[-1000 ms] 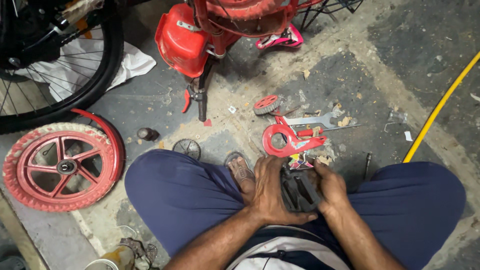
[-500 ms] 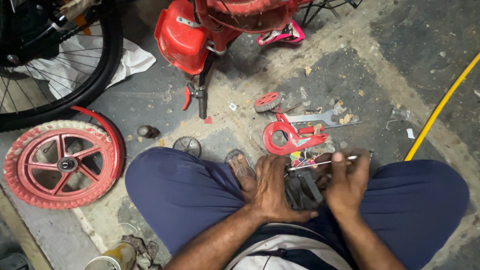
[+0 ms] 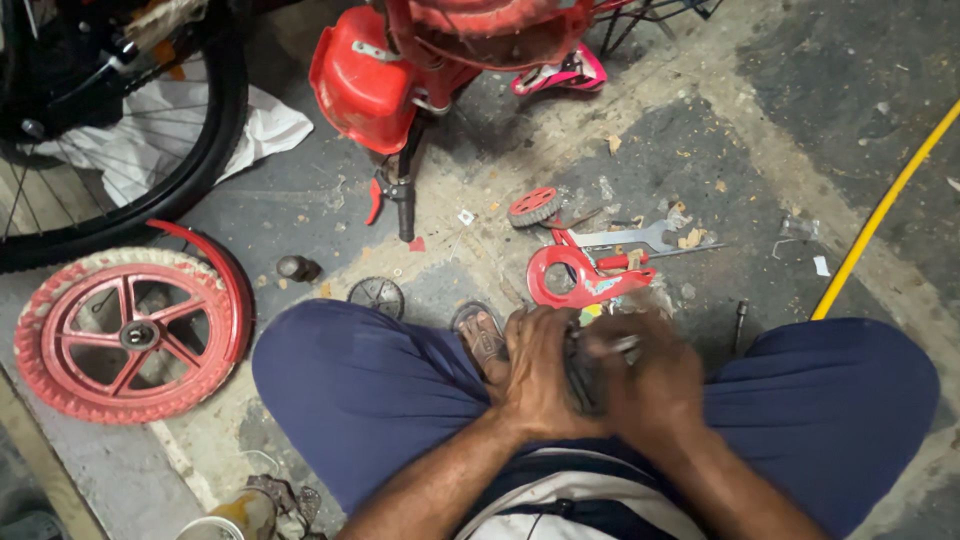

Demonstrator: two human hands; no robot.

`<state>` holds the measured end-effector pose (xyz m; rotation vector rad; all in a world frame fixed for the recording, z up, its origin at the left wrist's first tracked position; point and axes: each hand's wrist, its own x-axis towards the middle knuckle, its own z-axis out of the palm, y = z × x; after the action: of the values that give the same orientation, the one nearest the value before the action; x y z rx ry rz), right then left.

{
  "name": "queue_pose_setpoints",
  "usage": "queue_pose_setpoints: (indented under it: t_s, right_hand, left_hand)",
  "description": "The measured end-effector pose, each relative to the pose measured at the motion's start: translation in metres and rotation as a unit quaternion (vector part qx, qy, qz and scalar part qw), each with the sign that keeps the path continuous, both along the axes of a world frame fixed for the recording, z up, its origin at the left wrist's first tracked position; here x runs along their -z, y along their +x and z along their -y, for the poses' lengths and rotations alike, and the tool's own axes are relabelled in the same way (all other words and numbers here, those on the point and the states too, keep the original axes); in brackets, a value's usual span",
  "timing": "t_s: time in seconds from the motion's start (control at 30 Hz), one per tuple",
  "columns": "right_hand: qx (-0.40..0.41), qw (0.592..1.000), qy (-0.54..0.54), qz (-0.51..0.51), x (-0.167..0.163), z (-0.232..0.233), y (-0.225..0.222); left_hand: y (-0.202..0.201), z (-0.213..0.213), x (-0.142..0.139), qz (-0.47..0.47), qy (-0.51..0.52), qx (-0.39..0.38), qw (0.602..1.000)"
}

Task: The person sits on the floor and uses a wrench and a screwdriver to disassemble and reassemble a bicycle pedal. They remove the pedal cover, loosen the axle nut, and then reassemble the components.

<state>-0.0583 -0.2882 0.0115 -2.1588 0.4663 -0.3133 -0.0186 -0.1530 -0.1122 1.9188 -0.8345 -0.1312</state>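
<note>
Between the person's crossed knees, the left hand (image 3: 540,375) clasps a dark part (image 3: 580,375); the blurred right hand (image 3: 645,385) curls around a thin metal tool (image 3: 622,345). Likely risk: that tool slipping onto fingers.

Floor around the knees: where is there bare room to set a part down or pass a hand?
Bare floor lies right of the yellow hose, and between the red wheel and the handlebar grip. Ahead of the left hand and right hand it is crowded: red bracket, wrench, small red wheel.
</note>
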Motion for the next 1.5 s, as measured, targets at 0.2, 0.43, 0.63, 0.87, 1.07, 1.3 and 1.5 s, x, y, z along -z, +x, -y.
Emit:
queue_pose_setpoints:
  t_s: [0.2, 0.43, 0.63, 0.87, 1.07, 1.3, 1.5]
  right_hand:
    - [-0.168, 0.949, -0.222, 0.149, 0.018, 0.010, -0.020]
    - [0.115, 0.926, 0.296, 0.204, 0.018, 0.055, -0.006]
    - [0.087, 0.892, 0.379, -0.230, 0.064, 0.055, -0.009]
    - [0.042, 0.880, 0.437, -0.184, 0.091, 0.048, -0.004]
    - [0.079, 0.862, 0.460, -0.197, 0.088, 0.064, -0.008]
    - [0.049, 0.865, 0.473, -0.161, 0.084, 0.058, -0.006]
    - [0.064, 0.853, 0.477, -0.202, 0.069, 0.053, -0.006]
  left_hand:
    - [0.004, 0.011, -0.017, 0.066, 0.045, -0.021, 0.997]
    - [0.012, 0.005, -0.029, -0.060, 0.018, -0.041, 0.997]
    - [0.021, 0.010, -0.034, -0.091, 0.067, -0.068, 0.991]
    - [0.034, 0.000, -0.020, -0.253, 0.098, 0.006, 0.963]
    - [0.047, -0.007, -0.004, -0.257, 0.013, 0.030, 0.966]
    - [0.043, 0.000, -0.013, -0.185, 0.042, -0.029, 0.981]
    - [0.043, 0.000, -0.019, -0.116, 0.007, -0.026, 0.993]
